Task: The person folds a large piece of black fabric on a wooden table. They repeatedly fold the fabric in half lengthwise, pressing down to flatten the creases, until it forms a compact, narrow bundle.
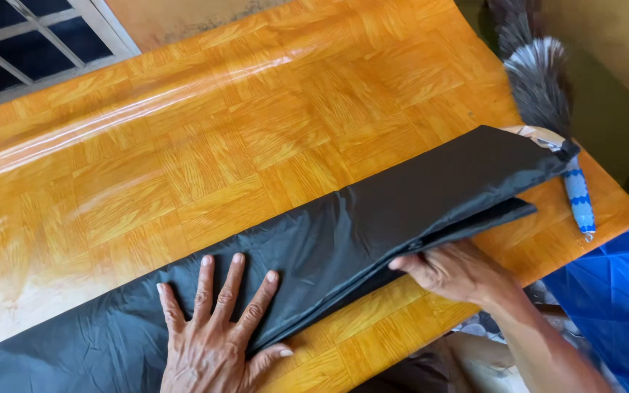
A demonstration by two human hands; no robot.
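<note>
A long black plastic sheet (373, 211), folded into a strip, lies diagonally across a wooden-pattern table (205, 131). My left hand (216, 327) presses flat on its lower left part, fingers spread. My right hand (453, 271) grips the near edge of the sheet's upper layers, fingers tucked between the folds, where the layers lift slightly apart.
A grey feather duster (540, 73) with a blue and white handle (579, 198) lies at the table's right end, partly under the sheet. A blue tarp (620, 291) is beyond the right edge. A barred window (30, 36) is at the top left.
</note>
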